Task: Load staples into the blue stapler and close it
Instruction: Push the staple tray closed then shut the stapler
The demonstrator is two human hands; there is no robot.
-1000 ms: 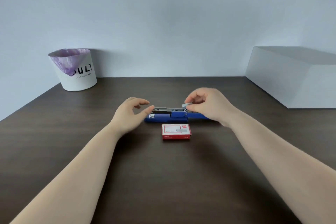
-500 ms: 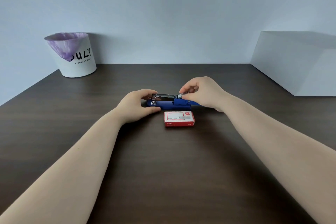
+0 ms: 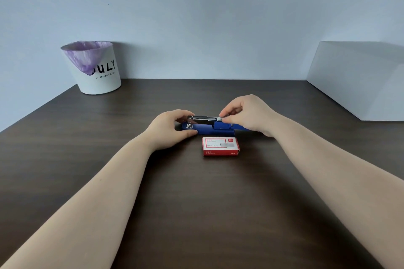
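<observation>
The blue stapler (image 3: 209, 127) lies opened flat on the dark table, its metal magazine (image 3: 202, 119) exposed on top. My left hand (image 3: 169, 130) grips the stapler's left end, thumb at the front and fingers behind. My right hand (image 3: 249, 113) pinches a small silver strip of staples (image 3: 219, 118) between thumb and forefinger, its tip at the right end of the magazine. The stapler's right part is hidden behind my right hand. A red and white staple box (image 3: 220, 146) lies closed just in front of the stapler.
A white bin (image 3: 98, 76) with a purple liner stands at the back left by the wall. A large white box (image 3: 358, 81) sits at the back right. The dark wooden table (image 3: 196, 203) stretches toward me between my forearms.
My left hand has closed onto the stapler's left end. My right hand has brought the staple strip down to the magazine. The camera has tilted.
</observation>
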